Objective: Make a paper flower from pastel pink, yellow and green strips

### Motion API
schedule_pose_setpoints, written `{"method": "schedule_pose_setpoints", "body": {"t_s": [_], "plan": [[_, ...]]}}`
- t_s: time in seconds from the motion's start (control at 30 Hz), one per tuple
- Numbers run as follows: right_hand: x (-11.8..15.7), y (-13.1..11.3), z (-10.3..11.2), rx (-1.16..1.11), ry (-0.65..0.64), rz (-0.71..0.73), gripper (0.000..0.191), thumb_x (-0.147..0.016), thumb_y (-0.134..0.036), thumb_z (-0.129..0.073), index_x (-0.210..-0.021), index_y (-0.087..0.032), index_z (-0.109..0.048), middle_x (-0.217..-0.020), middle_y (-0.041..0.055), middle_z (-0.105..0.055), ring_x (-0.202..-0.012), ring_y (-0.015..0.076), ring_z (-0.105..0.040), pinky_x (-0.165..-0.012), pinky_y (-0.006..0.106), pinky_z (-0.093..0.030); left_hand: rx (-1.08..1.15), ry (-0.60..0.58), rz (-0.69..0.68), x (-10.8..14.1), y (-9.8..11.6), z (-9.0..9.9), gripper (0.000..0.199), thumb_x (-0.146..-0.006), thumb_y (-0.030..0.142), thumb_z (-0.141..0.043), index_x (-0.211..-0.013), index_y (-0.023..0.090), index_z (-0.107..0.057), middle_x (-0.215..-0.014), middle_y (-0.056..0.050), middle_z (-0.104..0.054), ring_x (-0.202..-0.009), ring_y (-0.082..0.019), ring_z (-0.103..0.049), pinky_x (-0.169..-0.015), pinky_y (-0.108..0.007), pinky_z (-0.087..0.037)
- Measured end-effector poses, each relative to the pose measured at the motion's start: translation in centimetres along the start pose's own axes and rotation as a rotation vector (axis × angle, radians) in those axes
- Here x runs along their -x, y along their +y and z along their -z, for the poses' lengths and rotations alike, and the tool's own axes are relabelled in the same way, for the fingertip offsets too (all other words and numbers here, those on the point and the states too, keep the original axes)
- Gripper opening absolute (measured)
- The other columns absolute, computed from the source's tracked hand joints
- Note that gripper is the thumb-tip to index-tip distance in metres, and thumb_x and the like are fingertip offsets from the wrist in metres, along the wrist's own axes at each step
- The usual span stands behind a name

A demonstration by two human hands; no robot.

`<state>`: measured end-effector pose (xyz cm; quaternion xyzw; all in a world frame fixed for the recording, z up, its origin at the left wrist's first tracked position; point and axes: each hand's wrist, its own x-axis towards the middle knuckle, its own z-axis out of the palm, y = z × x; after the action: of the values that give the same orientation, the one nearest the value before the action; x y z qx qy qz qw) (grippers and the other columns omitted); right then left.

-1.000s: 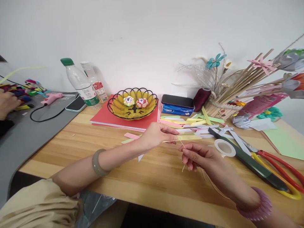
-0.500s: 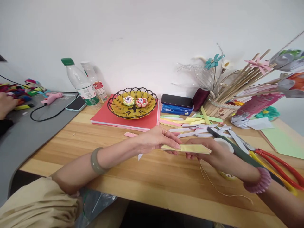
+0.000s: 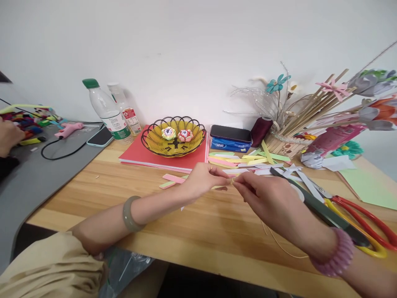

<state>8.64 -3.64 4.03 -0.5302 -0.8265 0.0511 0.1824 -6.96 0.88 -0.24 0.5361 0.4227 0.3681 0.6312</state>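
Note:
Above the wooden table (image 3: 186, 244), my left hand (image 3: 206, 181) and my right hand (image 3: 263, 192) meet at their fingertips. Between them they pinch a folded yellow paper strip (image 3: 218, 187), mostly covered by the fingers. Pink and green paper strips (image 3: 174, 179) lie on the wood just beyond my left wrist. A thin cord (image 3: 283, 249) trails on the table below my right hand, and a white roll partly shows behind that hand.
Behind stands a yellow woven basket (image 3: 149, 142) with two paper flowers, on red paper (image 3: 132, 154). Scissors (image 3: 369, 221) and loose paper strips (image 3: 257, 161) lie to the right. Bottles (image 3: 114, 122) and a phone (image 3: 101, 136) are left. Another person's hand (image 3: 9, 134) is far left.
My right hand has turned and come up to my left fingertips. The yellow strip, earlier stretched out across both hands, is now mostly hidden between the fingers.

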Motion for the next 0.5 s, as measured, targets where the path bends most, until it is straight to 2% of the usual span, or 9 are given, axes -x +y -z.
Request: {"method": "schedule_pose_setpoints", "body": {"t_s": [0.13,0.23,0.3,0.37,0.43,0.5], "plan": [[1.1,-0.6,-1.9,-0.623,0.157,-0.186,0.022,-0.085,-0.035,-0.046,-0.075,-0.02,-0.057,-0.058,-0.0014,-0.057,-0.054,0.0123,-0.054,-0.052,0.024,-0.043,0.282,0.13,-0.112,0.9,0.6,-0.8,0.01,-0.057,0.018,-0.071,-0.063,0.013,-0.066,-0.063,-0.001,-0.062,-0.062,-0.011,-0.056,-0.064,-0.025,-0.042],[1.2,-0.4,-2.3,-0.923,0.147,-0.267,0.022,-0.081,-0.038,-0.052,-0.071,-0.019,-0.056,-0.059,-0.0014,-0.056,-0.055,0.0108,-0.053,-0.052,0.022,-0.044,0.483,0.053,-0.039,1.4,1.0,-1.1,0.012,-0.056,0.017,-0.072,-0.062,0.011,-0.064,-0.061,0.0,-0.06,-0.059,-0.01,-0.054,-0.061,-0.024,-0.04],[1.0,-0.1,-2.0,-0.999,0.089,-0.303,0.023,-0.079,-0.038,-0.055,-0.067,-0.018,-0.055,-0.056,-0.0022,-0.054,-0.051,0.0094,-0.05,-0.05,0.021,-0.043,0.557,-0.018,0.005,1.6,1.1,-1.1,0.012,-0.057,0.017,-0.072,-0.062,0.011,-0.064,-0.06,0.001,-0.058,-0.057,-0.009,-0.054,-0.06,-0.023,-0.038],[0.9,0.1,-1.6,-1.04,0.046,-0.327,0.02,-0.077,-0.038,-0.058,-0.073,-0.019,-0.054,-0.053,-0.0037,-0.054,-0.048,0.0091,-0.049,-0.047,0.021,-0.042,0.59,-0.076,0.046,1.7,1.1,-0.9,0.012,-0.057,0.016,-0.073,-0.063,0.011,-0.064,-0.062,0.001,-0.059,-0.06,-0.008,-0.054,-0.061,-0.023,-0.038],[0.8,0.3,-1.2,-1.039,0.02,-0.317,0.02,-0.076,-0.038,-0.06,-0.081,-0.02,-0.054,-0.052,-0.005,-0.053,-0.046,0.0092,-0.048,-0.045,0.021,-0.041,0.591,-0.149,0.092,1.8,1.2,-0.7,0.012,-0.057,0.016,-0.073,-0.063,0.011,-0.064,-0.062,0.001,-0.058,-0.06,-0.008,-0.055,-0.062,-0.023,-0.039],[1.0,0.4,-1.0,-0.971,0.01,-0.267,0.018,-0.076,-0.037,-0.059,-0.078,-0.02,-0.055,-0.051,-0.0053,-0.051,-0.046,0.0087,-0.046,-0.044,0.02,-0.039,0.573,-0.216,0.119,1.8,1.2,-0.6,0.011,-0.058,0.016,-0.072,-0.065,0.011,-0.064,-0.062,0.001,-0.058,-0.058,-0.008,-0.054,-0.062,-0.023,-0.039]]}}
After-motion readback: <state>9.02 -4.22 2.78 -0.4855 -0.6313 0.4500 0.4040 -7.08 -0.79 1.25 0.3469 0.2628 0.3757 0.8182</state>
